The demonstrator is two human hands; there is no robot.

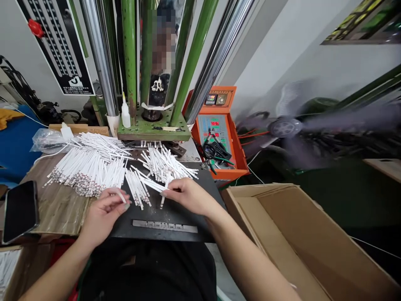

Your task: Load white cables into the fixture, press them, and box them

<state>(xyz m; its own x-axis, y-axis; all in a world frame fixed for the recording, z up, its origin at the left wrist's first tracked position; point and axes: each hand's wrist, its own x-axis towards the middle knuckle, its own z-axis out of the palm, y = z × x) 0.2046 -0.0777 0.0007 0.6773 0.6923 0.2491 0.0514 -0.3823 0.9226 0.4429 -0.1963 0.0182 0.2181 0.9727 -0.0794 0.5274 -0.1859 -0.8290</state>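
My left hand (102, 215) is closed in a pinch around a curved white strip (120, 195), over the left part of the black work plate (200, 213). Thumb and forefinger of my right hand (191, 195) are pressed together on a white strip (162, 202), beside other loose strips. Between the hands lies a small bunch of white strips (137, 188). Behind the right hand is a heap of strips (161, 161), and a larger pile (90, 167) spreads to the left. A notched metal bar (164, 226) lies flat near the plate's front edge.
A green press (153, 133) with steel columns stands behind the strips, a white bottle (125, 115) on its base. An orange control box (233, 146) holds pliers. At right are an open cardboard box (282, 190) and a spinning fan (285, 126). A phone (20, 212) lies left.
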